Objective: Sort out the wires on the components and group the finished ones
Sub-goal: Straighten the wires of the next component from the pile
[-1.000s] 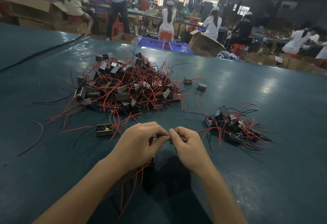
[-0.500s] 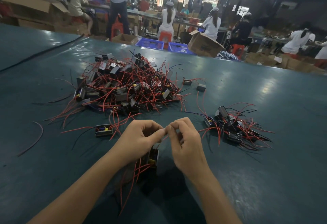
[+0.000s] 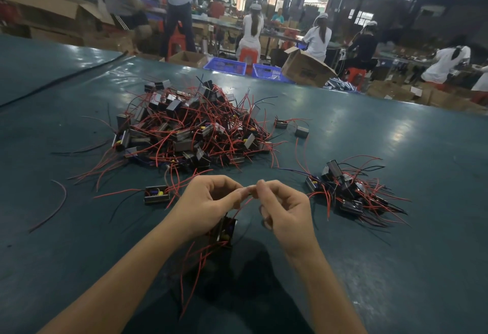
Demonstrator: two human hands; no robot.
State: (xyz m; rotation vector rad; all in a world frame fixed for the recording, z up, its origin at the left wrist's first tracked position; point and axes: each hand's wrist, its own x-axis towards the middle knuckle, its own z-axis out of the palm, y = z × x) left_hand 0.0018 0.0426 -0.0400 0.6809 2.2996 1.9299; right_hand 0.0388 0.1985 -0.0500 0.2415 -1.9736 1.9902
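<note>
Red wires point(image 3: 200, 257) dangle from black component point(image 3: 225, 230).

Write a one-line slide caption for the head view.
Left hand and right hand pinch a red wire above a component, large pile behind, smaller pile at right.

two heaps of wired components show, a large heap point(image 3: 190, 133) and a small heap point(image 3: 348, 191) right of it, plus two stray components point(image 3: 281, 123) point(image 3: 301, 132) off the large heap's right edge, one lone component point(image 3: 156, 195) before it, one held component point(image 3: 225, 230) and two blue baskets point(image 3: 225, 65) point(image 3: 266, 72) beyond it.
</note>
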